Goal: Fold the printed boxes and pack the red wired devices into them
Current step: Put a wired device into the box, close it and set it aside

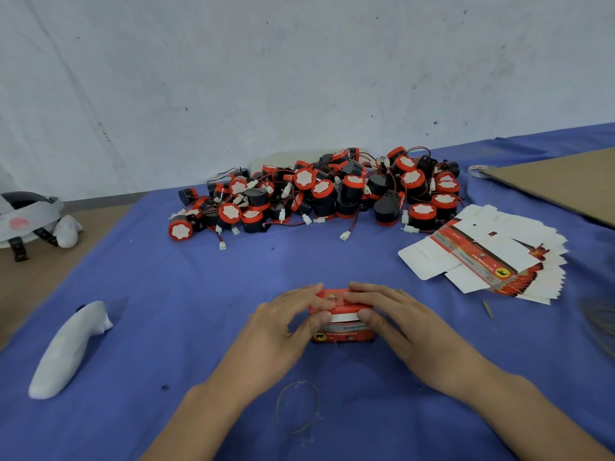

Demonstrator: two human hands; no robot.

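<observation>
1. Grip: left hand (283, 317) and right hand (399, 314) both clamp one printed box (342, 336). Fingers lie over its top and thumbs press its front face, seemingly closing the top flap.
2. The box sits on the blue cloth (199, 294) between the hands. Whether a device is inside, I cannot tell.
3. Progress, as judged: early. No finished boxes are in view.
4. Beyond the grip lies a large pile of red wired devices (332, 194), unpacked.
5. Right of the grip and farther off is a fanned stack of flat boxes (492, 257), unfolded.
6. Materials: the devices are round with black bodies, red rims, white scalloped faces, and thin wires ending in white plugs. The boxes are glossy printed card, red with grey bands.
</observation>
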